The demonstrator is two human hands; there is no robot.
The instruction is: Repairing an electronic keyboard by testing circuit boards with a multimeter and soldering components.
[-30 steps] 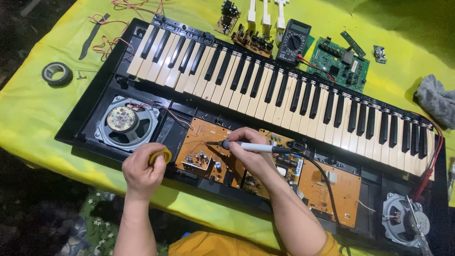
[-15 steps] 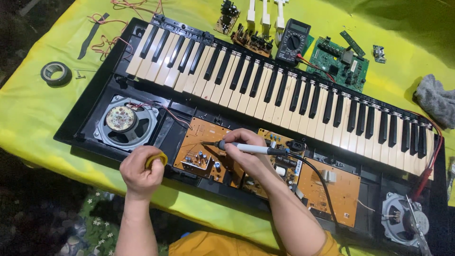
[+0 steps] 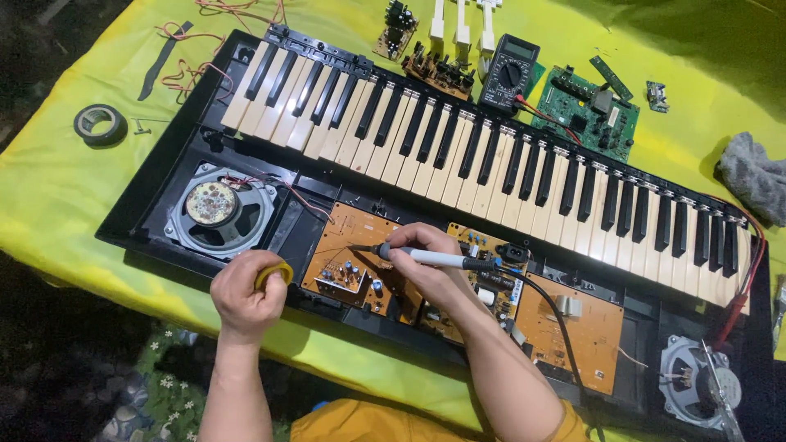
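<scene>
An opened black electronic keyboard (image 3: 205, 131) runs from the upper left to the lower right of the frame on a yellow-green cloth (image 3: 49, 188), and its open lower case holds a round speaker (image 3: 214, 209) at centre left, orange circuit boards (image 3: 354, 258) in the middle and a second speaker (image 3: 696, 385) at lower right. Along the top edge lie a green circuit board (image 3: 591, 110), a black multimeter (image 3: 509, 72) and, at upper left, a roll of tape (image 3: 100, 124). The right hand (image 3: 426, 258) is closed around a soldering iron (image 3: 438, 259) whose tip rests on the left orange board, while the left hand (image 3: 246, 295), just below the left speaker, is curled around a small yellow ring-shaped object (image 3: 274, 274).
</scene>
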